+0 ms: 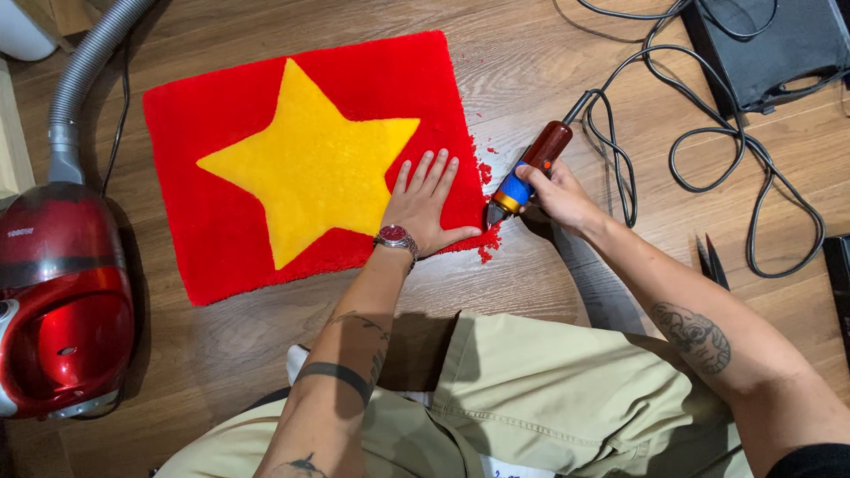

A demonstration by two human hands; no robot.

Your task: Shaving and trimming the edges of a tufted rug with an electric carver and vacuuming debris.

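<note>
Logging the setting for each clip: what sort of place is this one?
Probably a home or small craft workspace on a wooden plank floor: a red tufted rug with a yellow star is being trimmed with a corded red-and-blue trimmer, beside a red canister vacuum cleaner.

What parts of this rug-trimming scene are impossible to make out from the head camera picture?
- Cutting tip of the corded trimmer: too small and dark, pressed at the edge of the red rug.
- Right hand: fingers wrap behind the trimmer.
- Rug under the left hand: covered by the palm.
- Red vacuum cleaner: cut off by the left edge.
- Black box: cut off by the top edge.
</note>
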